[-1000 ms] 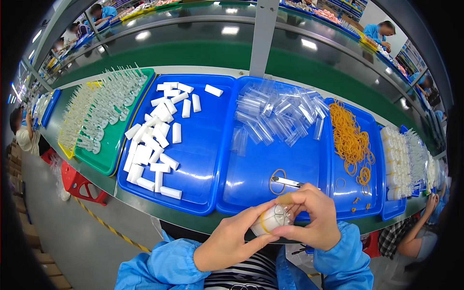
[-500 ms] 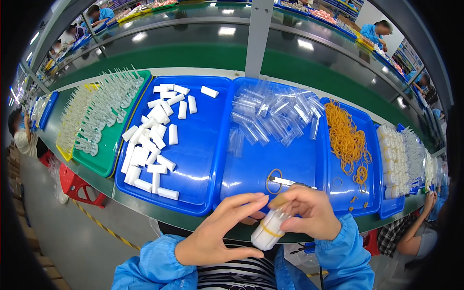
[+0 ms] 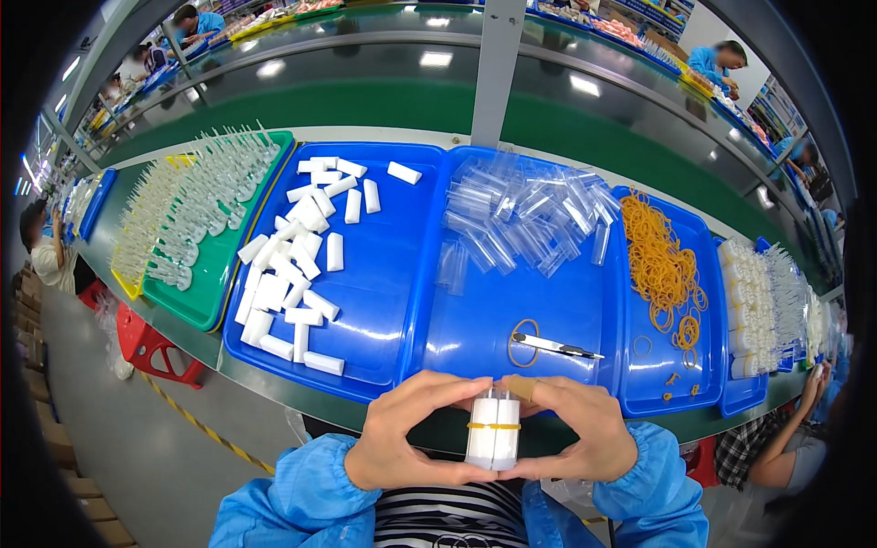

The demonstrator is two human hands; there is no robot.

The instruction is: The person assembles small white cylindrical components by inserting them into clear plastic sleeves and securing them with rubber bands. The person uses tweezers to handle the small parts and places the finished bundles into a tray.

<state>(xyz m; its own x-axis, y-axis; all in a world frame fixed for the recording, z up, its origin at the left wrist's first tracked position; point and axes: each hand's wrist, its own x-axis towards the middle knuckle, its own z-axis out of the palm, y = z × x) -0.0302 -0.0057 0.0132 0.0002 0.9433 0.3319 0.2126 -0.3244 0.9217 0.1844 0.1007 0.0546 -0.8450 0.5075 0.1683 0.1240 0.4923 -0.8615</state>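
Note:
Between my two hands, in front of my body, a bundle of white pieces (image 3: 481, 447) stands upright with clear ends sticking out on top. A yellow rubber band (image 3: 494, 426) circles its middle. My left hand (image 3: 402, 434) is closed on its left side, fingertips at the top and thumb at the bottom. My right hand (image 3: 589, 429) grips the right side the same way; a tan wrap covers one of its fingertips. Just beyond lie a loose rubber band (image 3: 523, 359) and a craft knife or tweezers-like metal tool (image 3: 557, 346) in the blue tray (image 3: 457, 329).
White blocks (image 3: 274, 292) fill part of a blue tray at left. Clear plastic sleeves (image 3: 530, 210) and orange rubber bands (image 3: 662, 256) lie in trays ahead and right. Clear spiky pieces (image 3: 206, 210) stand at far left, banded white bundles (image 3: 744, 301) at far right. A metal post (image 3: 496, 82) rises behind.
The bundle has gone from tilted in my right hand to upright between both hands. My left hand has moved in to take hold of its left side.

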